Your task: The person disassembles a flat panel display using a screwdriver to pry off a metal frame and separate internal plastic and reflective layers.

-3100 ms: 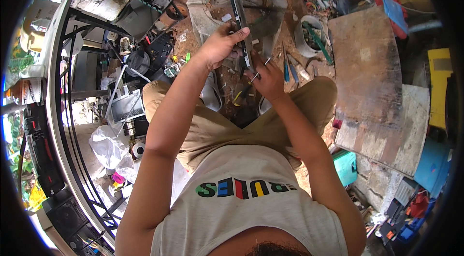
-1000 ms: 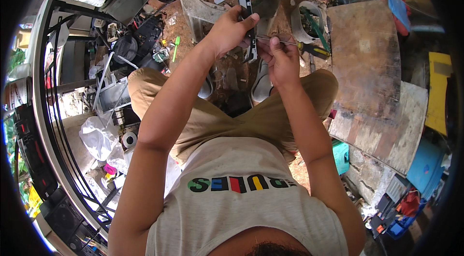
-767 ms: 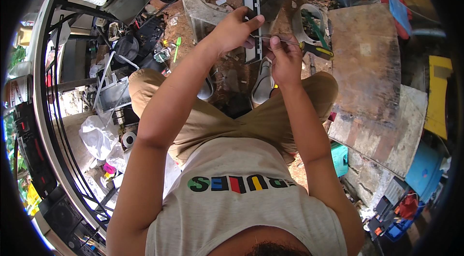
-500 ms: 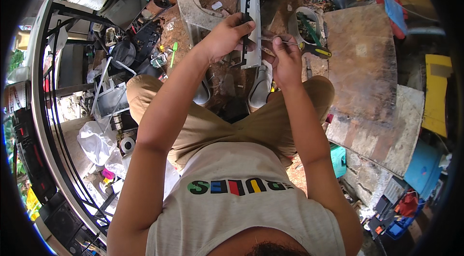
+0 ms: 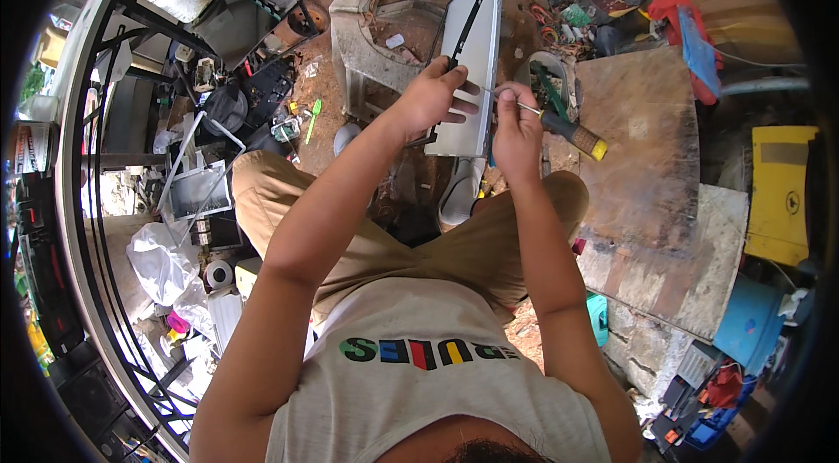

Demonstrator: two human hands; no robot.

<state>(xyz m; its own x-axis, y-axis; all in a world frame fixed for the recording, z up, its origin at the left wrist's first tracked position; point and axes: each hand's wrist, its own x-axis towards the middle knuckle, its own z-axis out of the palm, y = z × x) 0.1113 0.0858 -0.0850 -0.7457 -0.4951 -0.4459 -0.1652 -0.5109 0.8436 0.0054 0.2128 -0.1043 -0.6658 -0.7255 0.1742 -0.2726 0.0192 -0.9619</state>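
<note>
A thin flat screen panel (image 5: 472, 52) with a pale face stands on edge in front of my knees. Along it runs a black frame strip (image 5: 479, 9), slanting across the pale face. My left hand (image 5: 428, 103) pinches this strip between thumb and forefinger, its other fingers spread over the panel's face. In my right hand (image 5: 516, 135) is a screwdriver (image 5: 575, 134) with a black and yellow handle. Its shaft lies between thumb and fingers, pointing left at the panel's right edge, and the handle sticks out to the right. Exactly where the tip touches is hard to see.
A worn wooden board (image 5: 642, 140) lies to my right, beside a yellow case (image 5: 780, 192) and a blue bin (image 5: 750, 323). Ahead is a dirty grey plastic housing (image 5: 358, 52). Scrap parts and a black metal rack (image 5: 109, 227) crowd the left, near a green fork (image 5: 313, 120).
The panel has turned to show more of its pale face and sits slightly lower. The screwdriver's handle has swung lower. Both hands have shifted a little downward in the view.
</note>
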